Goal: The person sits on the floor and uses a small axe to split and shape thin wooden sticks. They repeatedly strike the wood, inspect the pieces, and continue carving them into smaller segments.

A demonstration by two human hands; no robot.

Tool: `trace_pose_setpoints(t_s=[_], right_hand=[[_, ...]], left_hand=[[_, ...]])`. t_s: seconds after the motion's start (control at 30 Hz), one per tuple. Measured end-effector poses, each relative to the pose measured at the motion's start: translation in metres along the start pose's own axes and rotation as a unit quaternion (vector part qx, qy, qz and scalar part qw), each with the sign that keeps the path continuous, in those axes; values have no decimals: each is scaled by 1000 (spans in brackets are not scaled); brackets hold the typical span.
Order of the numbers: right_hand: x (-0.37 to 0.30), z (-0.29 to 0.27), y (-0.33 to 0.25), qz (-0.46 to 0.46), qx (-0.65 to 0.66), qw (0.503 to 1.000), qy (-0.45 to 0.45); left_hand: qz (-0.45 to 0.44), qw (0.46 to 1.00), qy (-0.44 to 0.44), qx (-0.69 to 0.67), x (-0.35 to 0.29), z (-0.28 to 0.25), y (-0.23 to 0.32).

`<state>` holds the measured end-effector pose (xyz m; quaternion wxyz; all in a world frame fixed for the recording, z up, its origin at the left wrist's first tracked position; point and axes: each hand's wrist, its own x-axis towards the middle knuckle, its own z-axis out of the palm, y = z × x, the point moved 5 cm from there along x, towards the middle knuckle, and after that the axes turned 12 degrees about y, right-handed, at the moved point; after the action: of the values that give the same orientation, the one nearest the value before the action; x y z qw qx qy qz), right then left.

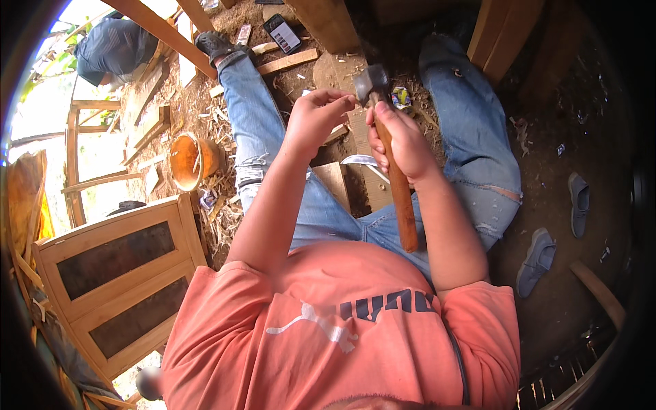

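Note:
My right hand [404, 142] is wrapped round a hammer [398, 195] high on its wooden handle, just below the dark metal head. The handle's end hangs down toward my lap. My left hand [318, 117] is beside the hammer head, with thumb and forefinger pinched together; whatever is between them is too small to name. Below both hands, between my jeans-clad legs, lie wooden pieces [333, 183] and a white curved strip [362, 160]. A small colourful packet [402, 99] lies on the ground just past the hammer.
Wooden posts [324, 26] stand ahead. A phone [282, 34] with a lit screen lies near my left foot. To the left are an orange bucket [183, 162], wood shavings and a framed wooden panel [137, 256]. A person [116, 49] bends over far left. Grey shoes [536, 263] lie right.

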<state>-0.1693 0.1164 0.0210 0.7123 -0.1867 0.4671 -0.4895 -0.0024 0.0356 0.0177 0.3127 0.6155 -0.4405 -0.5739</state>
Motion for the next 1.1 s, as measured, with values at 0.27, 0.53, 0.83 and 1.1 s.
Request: trace_pose_setpoints(t_s=[0.27,0.53,0.83,1.1], right_hand=[[-3,2,-10,-47,-11,999,3],[2,-5,-1,-5,9,1000,-3],[-1,-3,-4,9,18,1000,4],[8,-7,8,21,6,999,29]], left_hand=[[11,999,10,-40,3,2,0],[50,999,-12,0,10,5,1],[114,989,17,93,6,1,13],[68,996,18,49,0,7,13]])
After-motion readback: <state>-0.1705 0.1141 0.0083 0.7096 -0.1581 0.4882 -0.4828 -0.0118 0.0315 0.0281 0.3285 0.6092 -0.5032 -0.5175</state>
